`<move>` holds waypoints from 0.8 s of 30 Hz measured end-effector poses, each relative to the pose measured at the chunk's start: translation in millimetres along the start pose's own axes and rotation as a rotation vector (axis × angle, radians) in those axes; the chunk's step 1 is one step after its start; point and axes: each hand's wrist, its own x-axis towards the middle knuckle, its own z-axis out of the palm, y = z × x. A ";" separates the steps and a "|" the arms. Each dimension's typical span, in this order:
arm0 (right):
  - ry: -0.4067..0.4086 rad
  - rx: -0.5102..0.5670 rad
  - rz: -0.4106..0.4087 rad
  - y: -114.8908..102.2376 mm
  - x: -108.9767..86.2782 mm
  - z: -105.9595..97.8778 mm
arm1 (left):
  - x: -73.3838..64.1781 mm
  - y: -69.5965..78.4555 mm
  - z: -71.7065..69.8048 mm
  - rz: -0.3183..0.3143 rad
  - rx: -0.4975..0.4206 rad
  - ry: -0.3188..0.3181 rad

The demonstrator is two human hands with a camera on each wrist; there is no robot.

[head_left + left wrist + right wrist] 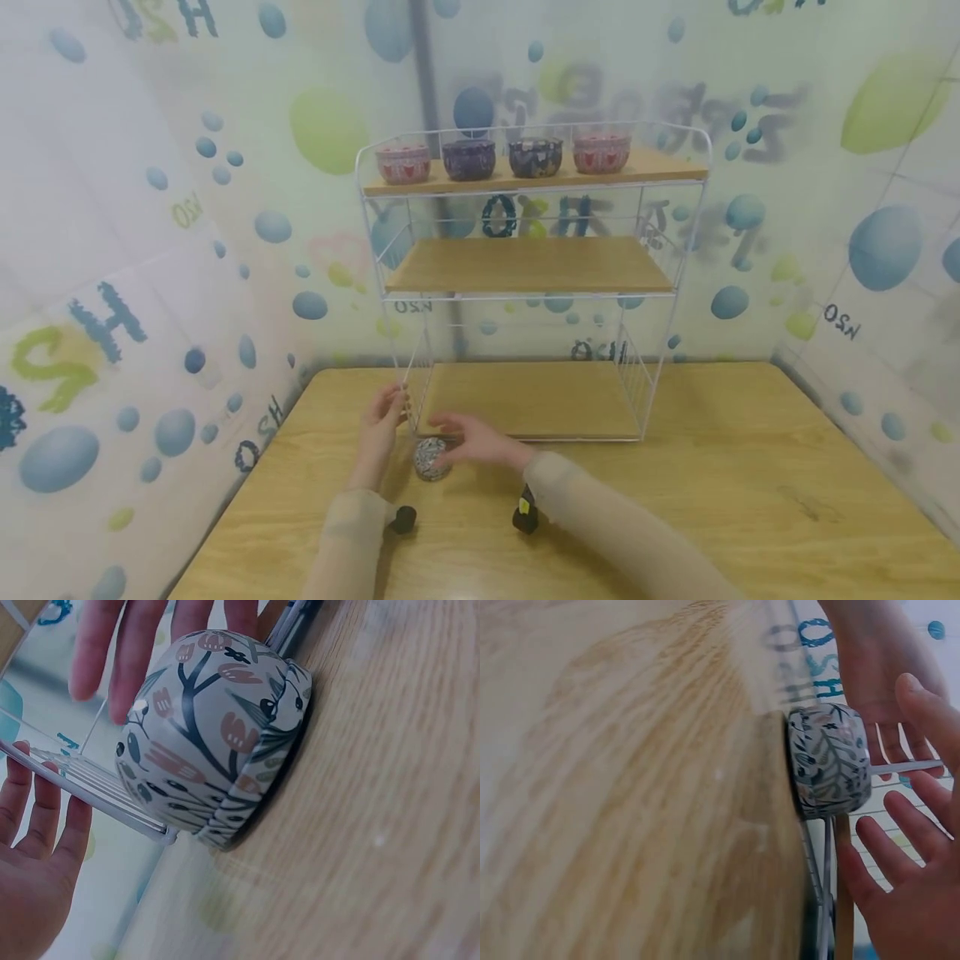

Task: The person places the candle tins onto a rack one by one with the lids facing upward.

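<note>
A patterned bowl with leaves and flowers rests upside down on the table, in front of the white wire rack's left front corner. My right hand is spread beside and over it, its fingers apart and not curled round it. In the right wrist view the bowl stands close to those fingertips. On the rack's left side is my left hand, fingers extended at the front post. The left wrist view shows these fingers against a white wire bar of the rack.
The three-tier rack has wooden boards. On its top board stand a red-patterned bowl, two dark bowls and another reddish bowl. The wooden table meets patterned curtains at the back and sides.
</note>
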 end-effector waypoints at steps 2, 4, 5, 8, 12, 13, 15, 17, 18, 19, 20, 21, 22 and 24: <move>-0.002 -0.011 -0.008 1.5 1.6 2.8 | -0.8 3.8 0.5 -0.003 -0.013 0.001; -0.004 -0.019 -0.020 3.0 3.3 5.1 | -0.7 4.1 0.7 0.007 -0.023 -0.001; -0.005 -0.020 -0.023 3.7 3.8 6.2 | -0.5 3.9 0.8 0.010 -0.028 -0.002; -0.011 -0.036 -0.033 4.8 5.2 9.6 | 0.6 -1.0 0.8 0.028 -0.035 0.004; -0.013 -0.071 -0.031 5.2 5.4 13.0 | 1.3 -2.5 1.6 0.035 -0.037 0.009; -0.009 -0.080 -0.024 5.5 5.4 13.7 | 1.5 -2.7 1.8 0.037 -0.036 0.010; -0.002 -0.097 -0.013 5.4 5.3 14.5 | 1.9 -2.5 2.0 0.036 -0.036 0.007; 0.007 -0.108 -0.008 5.8 5.7 15.2 | 1.9 -1.9 1.9 0.030 -0.028 -0.001; 0.013 -0.114 -0.005 5.7 5.8 15.5 | 1.9 -1.4 1.9 0.027 -0.028 -0.003; 0.016 -0.119 -0.008 5.4 5.8 15.5 | 1.7 -0.8 1.7 0.021 -0.032 -0.004; 0.017 -0.126 -0.013 5.0 5.8 15.6 | 1.4 0.1 1.5 0.011 -0.035 -0.006; 0.019 -0.129 -0.017 4.8 5.7 15.7 | 0.6 1.5 1.2 0.001 -0.037 -0.010; 0.020 -0.136 -0.023 4.7 5.5 16.0 | -0.1 2.8 0.9 -0.010 -0.042 -0.013; 0.022 -0.146 -0.035 4.1 4.9 16.5 | -2.6 8.2 0.5 -0.018 -0.058 -0.021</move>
